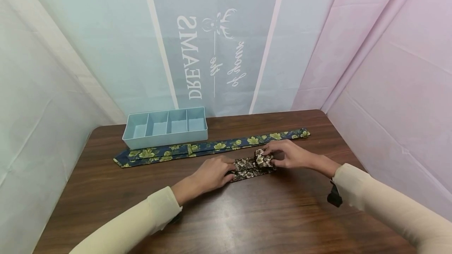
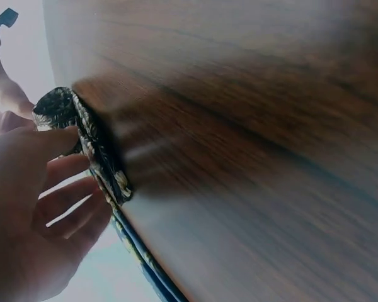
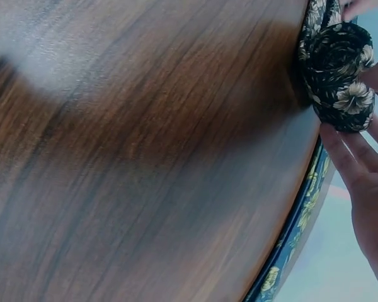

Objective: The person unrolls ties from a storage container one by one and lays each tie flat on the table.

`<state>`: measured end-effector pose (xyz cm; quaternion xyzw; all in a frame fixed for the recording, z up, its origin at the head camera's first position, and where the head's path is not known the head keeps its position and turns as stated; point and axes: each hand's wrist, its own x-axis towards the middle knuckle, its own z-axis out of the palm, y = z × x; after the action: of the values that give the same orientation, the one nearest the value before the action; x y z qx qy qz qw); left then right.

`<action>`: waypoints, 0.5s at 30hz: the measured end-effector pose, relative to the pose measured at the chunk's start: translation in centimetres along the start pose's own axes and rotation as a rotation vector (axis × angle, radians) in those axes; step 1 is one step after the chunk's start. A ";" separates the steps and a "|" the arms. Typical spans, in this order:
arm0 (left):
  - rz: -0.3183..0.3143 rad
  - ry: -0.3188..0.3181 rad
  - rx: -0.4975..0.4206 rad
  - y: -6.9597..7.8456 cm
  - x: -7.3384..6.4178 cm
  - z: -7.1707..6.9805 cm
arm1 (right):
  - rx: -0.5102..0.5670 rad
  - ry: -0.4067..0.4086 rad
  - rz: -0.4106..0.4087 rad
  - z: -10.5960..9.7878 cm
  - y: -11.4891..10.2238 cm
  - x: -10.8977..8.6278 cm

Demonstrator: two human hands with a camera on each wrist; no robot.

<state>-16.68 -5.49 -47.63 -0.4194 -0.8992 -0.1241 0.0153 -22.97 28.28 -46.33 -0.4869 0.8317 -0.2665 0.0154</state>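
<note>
A dark necktie with cream flowers (image 1: 247, 167) lies across the table, its right part wound into a roll (image 3: 340, 63). My right hand (image 1: 291, 154) grips this roll between thumb and fingers. At the tie's flat left part, my left hand (image 1: 212, 173) rests its fingertips on the cloth, thumb towards the near edge. The left wrist view shows the left fingers (image 2: 72, 204) fairly straight and spaced apart along the tie. Behind both hands stretches a navy necktie with yellow flowers (image 1: 219, 146), laid out long and folded in half.
A light blue tray (image 1: 166, 139) with several compartments stands at the back left, right behind the navy tie. The brown wooden table (image 1: 226, 214) ends at a printed cloth backdrop (image 1: 219, 50). White cloth walls (image 1: 395, 85) rise on both sides.
</note>
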 end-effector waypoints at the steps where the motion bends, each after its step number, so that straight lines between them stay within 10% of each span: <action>1: -0.001 0.011 -0.005 0.0 0.3 0.1 | -0.002 -0.005 0.006 0.0 -0.1 0.1; 15: -0.041 -0.036 -0.071 0.7 3.9 1.3 | -0.148 0.043 0.060 0.9 -1.7 1.8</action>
<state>-18.60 -1.78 -48.20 -0.4032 -0.9028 -0.1486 -0.0182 -22.34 25.75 -45.87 -0.4558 0.8634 -0.2141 -0.0303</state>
